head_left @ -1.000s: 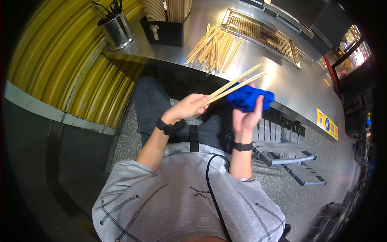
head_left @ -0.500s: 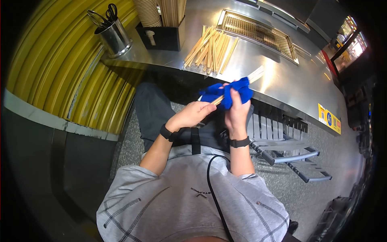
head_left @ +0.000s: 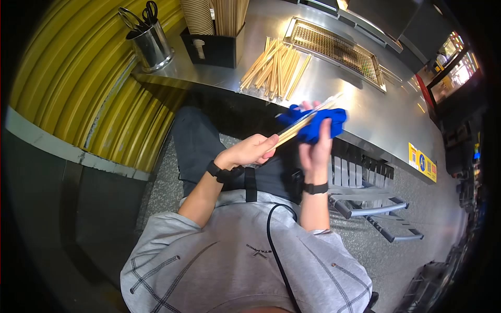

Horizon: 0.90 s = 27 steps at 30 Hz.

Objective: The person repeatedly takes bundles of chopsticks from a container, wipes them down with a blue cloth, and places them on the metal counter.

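Observation:
My left hand (head_left: 250, 150) grips the near ends of a pair of wooden chopsticks (head_left: 292, 130), which slant up and to the right. My right hand (head_left: 315, 148) holds a blue cloth (head_left: 319, 124) wrapped around the middle of the chopsticks. Their far tips stick out past the cloth over the steel counter (head_left: 360, 104). A loose pile of more chopsticks (head_left: 275, 65) lies on the counter beyond my hands.
A metal cup with scissors and tongs (head_left: 150, 39) stands at the counter's left end. Beside it is a black holder (head_left: 213, 44) with paper cups and sticks. A wire rack tray (head_left: 336, 49) lies further right. A metal stool frame (head_left: 365, 203) stands below right.
My right hand slid the blue cloth down toward my left hand, then back out along the chopsticks. My left hand stayed put, gripping the near ends.

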### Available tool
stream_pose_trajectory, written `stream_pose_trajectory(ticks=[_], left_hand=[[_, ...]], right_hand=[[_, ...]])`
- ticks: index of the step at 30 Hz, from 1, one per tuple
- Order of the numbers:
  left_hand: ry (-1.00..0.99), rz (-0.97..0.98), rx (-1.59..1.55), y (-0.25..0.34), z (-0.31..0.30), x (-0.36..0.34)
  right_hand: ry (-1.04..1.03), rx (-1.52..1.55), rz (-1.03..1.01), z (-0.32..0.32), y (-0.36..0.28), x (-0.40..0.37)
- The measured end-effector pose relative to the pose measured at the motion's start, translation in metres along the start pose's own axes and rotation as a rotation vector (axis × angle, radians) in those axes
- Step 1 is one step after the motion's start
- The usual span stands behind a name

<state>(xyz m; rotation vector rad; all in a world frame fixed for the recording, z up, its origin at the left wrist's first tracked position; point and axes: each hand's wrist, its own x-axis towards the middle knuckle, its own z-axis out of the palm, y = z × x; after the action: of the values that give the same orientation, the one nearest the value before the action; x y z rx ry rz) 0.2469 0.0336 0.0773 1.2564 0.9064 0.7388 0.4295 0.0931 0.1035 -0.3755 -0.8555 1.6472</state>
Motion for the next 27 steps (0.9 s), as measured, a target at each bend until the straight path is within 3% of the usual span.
stream_pose_trajectory(ticks=[2, 5, 10, 15, 20, 27], left_hand=[[-0.048, -0.036, -0.087, -0.003, 0.003, 0.001], [-0.008, -0.069, -0.044, 0.006, 0.004, -0.009], [0.155, 0.069, -0.071, 0.0, 0.006, -0.001], [0.153, 0.103, 0.093, 0.004, 0.007, -0.001], [0.128, 0.074, 0.081, 0.005, 0.006, -0.003], [0.148, 0.086, 0.066, 0.015, 0.006, -0.01]], right_hand=[[-0.15, -0.079, 0.082, 0.001, 0.035, -0.019], [-0.069, -0.014, 0.137, 0.002, 0.047, -0.021], [0.045, -0.146, -0.009, 0.004, 0.043, -0.01], [0.108, -0.128, -0.022, 0.004, 0.018, 0.0], [0.209, -0.144, -0.213, -0.022, -0.007, 0.028], [0.221, 0.087, -0.151, -0.027, -0.019, 0.033]])
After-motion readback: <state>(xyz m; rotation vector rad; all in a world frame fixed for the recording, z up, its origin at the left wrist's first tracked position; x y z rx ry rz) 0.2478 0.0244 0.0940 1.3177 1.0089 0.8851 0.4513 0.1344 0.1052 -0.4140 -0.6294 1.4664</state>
